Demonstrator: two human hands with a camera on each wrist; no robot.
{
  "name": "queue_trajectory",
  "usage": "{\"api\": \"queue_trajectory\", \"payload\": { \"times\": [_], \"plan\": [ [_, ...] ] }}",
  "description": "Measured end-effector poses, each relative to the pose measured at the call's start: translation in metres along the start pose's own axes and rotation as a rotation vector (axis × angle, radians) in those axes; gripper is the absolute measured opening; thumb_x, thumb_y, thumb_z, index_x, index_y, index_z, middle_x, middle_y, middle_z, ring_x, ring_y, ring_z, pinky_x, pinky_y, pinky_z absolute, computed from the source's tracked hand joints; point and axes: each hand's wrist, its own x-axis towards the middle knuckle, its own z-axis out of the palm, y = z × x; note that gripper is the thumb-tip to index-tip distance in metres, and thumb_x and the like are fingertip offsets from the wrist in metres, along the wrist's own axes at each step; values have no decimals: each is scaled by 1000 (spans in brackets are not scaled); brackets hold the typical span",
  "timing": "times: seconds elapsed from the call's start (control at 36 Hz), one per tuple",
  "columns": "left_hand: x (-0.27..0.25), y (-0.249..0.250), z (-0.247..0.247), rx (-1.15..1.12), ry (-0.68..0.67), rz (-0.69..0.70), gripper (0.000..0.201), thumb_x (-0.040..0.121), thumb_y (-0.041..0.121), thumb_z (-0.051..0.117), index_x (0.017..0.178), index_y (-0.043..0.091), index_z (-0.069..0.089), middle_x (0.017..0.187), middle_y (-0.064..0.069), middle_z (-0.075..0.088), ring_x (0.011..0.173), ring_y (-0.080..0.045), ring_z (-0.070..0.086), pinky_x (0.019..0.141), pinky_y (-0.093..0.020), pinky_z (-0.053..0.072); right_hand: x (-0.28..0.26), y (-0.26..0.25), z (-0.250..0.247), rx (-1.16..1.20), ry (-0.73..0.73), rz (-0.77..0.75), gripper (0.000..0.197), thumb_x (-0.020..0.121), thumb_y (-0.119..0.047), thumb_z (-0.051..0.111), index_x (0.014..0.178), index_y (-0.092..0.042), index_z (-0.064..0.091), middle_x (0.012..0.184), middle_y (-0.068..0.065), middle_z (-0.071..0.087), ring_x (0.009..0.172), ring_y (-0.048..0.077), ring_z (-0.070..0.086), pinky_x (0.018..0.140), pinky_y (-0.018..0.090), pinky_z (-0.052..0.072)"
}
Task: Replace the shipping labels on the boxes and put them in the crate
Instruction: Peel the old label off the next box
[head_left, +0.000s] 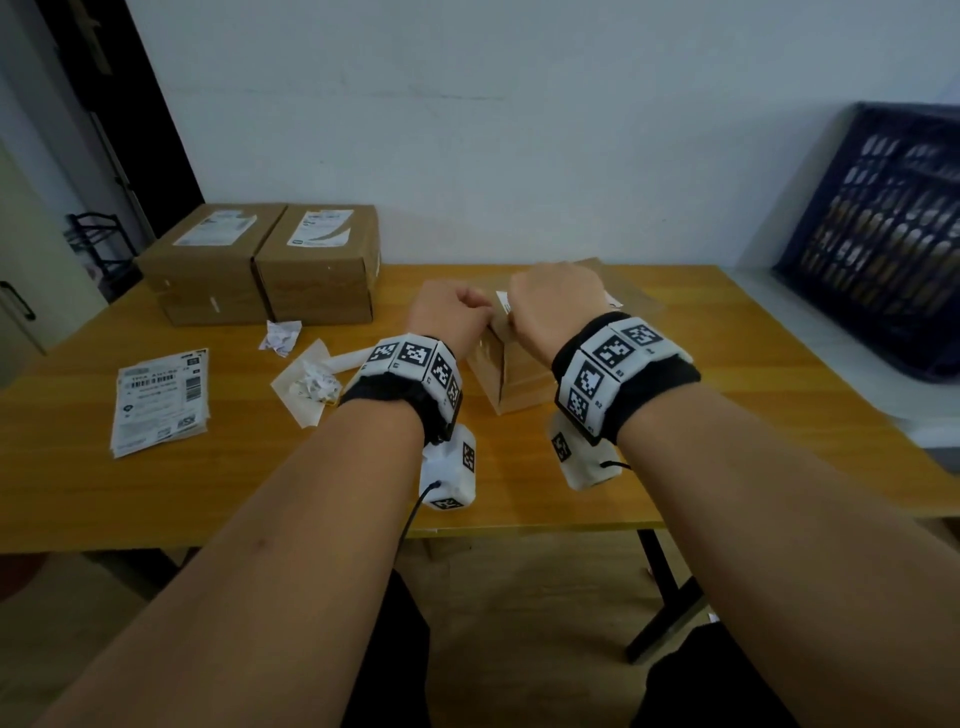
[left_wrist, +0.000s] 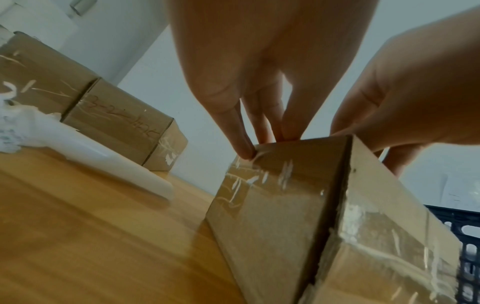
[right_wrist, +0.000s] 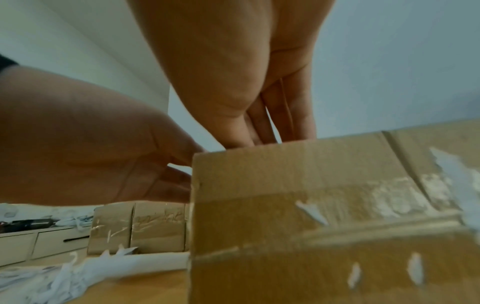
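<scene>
Both hands meet at the near top edge of a cardboard box (head_left: 511, 371) that stands on the worktop (head_left: 701, 415), close in front of the person. The left hand (head_left: 451, 317) reaches over that edge with fingers (left_wrist: 240, 131) curled, their tips set on the rim at the box's corner, probably to steady it. The right hand (head_left: 556, 306) sits just beside it, fingers (right_wrist: 291, 115) bent down behind the same edge. A white label (head_left: 503, 300) shows between the two hands; whether either grip pinches it cannot be told, since the knuckles hide the tips. Judged from this, the step in hand is peeling the old label.

- Left of the grip: crumpled label scraps (head_left: 311, 382) on a backing sheet, and, farther out, a stack of fresh labels (head_left: 161, 402), near enough for the next step.
- Beyond and left of the grip: two more boxes (head_left: 265, 265) side by side, each carrying a label on top.
- Right of the grip: bare worktop, then its far edge, and beyond it a dark crate (head_left: 883, 234) tilted against the wall. That open stretch gives room to carry the box across.

The box has a split seam and old tape, so a hard pull may tear card rather than lift paper.
</scene>
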Motion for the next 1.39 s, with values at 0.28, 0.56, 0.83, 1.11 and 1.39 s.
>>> {"api": "queue_trajectory", "payload": {
  "times": [0.28, 0.56, 0.83, 1.11, 1.39],
  "plan": [
    [-3, -1, -1, 43, 15, 23, 6, 86, 16, 66, 85, 20, 71, 92, 1, 68, 91, -15, 64, 85, -27, 50, 17, 18, 19, 168, -14, 220, 26, 97, -31, 54, 81, -11, 57, 79, 4, 61, 72, 23, 57, 59, 30, 40],
    [0, -3, 0, 9, 32, 15, 5, 86, 16, 66, 85, 17, 72, 97, -1, 71, 92, -15, 64, 85, -28, 51, 25, 22, 18, 242, -97, 257, 31, 84, -47, 67, 92, -17, 69, 73, 0, 59, 69, 20, 58, 61, 29, 46],
    [2, -6, 0, -22, 8, 14, 7, 86, 16, 67, 82, 21, 67, 89, 4, 65, 88, -12, 61, 79, -22, 46, 22, 14, 19, 258, -82, 229, 17, 89, -21, 57, 97, -17, 71, 75, 1, 58, 66, 21, 56, 61, 31, 49],
    [2, -7, 0, -38, 9, 33, 6, 86, 15, 67, 83, 19, 70, 89, 4, 66, 90, -13, 62, 82, -24, 48, 19, 10, 13, 243, -169, 100, 15, 90, -14, 56, 76, -9, 56, 75, 5, 56, 73, 24, 53, 58, 29, 38],
    [1, -8, -2, -35, -1, 42, 7, 85, 14, 67, 82, 20, 70, 94, 2, 69, 92, -13, 63, 84, -25, 49, 18, 14, 20, 349, -101, 166, 21, 98, -13, 43, 94, -6, 61, 99, 9, 63, 89, 25, 58, 70, 30, 39]
  ]
}}
